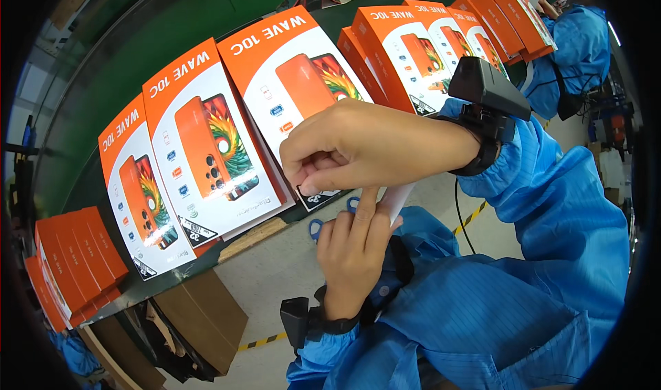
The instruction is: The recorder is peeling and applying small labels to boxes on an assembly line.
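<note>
My left hand [352, 256] is raised in front of my body, fingers pointing away from me. Between its fingers and thumb it holds a white slip [395, 201], partly covered by my right wrist. Coming in from the right, my right hand [372, 145] is above it with fingers curled in and thumb against them. Whatever those fingertips hold, if anything, is hidden. Just beyond the right hand leans an orange and white phone box [296, 73], its lower part behind the hand. Left of it stand a second phone box [206, 142] and a third phone box [141, 190].
More phone boxes [406, 53] stand farther right along the green bench [193, 11], and a stack of orange boxes [79, 262] is at its left end. Below the bench is a brown carton [203, 321]. At the upper right, a person in blue workwear [582, 42] is near other boxes.
</note>
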`<action>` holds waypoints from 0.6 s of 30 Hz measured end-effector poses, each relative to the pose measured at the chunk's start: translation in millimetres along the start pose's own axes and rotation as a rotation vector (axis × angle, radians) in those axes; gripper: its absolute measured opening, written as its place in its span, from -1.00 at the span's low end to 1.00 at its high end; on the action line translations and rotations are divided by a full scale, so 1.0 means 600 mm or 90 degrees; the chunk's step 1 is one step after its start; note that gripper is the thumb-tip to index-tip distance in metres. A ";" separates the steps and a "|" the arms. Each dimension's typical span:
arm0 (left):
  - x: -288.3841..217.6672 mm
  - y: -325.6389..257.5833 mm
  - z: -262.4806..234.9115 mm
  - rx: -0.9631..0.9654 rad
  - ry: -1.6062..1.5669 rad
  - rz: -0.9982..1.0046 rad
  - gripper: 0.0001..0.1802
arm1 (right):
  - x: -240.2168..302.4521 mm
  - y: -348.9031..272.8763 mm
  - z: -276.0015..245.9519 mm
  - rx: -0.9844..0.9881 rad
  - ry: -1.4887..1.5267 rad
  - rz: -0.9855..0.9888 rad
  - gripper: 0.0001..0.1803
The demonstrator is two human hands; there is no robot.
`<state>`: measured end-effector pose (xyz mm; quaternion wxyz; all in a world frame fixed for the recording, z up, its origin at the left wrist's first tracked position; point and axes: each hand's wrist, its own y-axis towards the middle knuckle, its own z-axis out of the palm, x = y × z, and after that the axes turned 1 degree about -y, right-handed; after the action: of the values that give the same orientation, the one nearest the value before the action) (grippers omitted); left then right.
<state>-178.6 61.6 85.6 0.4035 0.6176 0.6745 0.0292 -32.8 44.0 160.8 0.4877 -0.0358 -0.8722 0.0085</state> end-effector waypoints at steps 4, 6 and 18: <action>-0.001 0.000 -0.002 0.038 -0.033 -0.019 -0.76 | -0.006 0.000 0.001 0.001 0.003 -0.030 -0.90; 0.000 0.001 0.005 0.040 -0.041 -0.015 -0.76 | -0.011 -0.003 -0.002 -0.001 -0.007 -0.023 -0.90; -0.001 -0.002 -0.002 0.055 -0.033 -0.038 -0.75 | -0.013 0.002 0.004 0.002 -0.021 -0.050 -0.89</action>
<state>-180.5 61.4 86.1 0.3943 0.6145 0.6827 -0.0283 -31.1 44.7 152.9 0.4730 -0.0007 -0.8810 -0.0087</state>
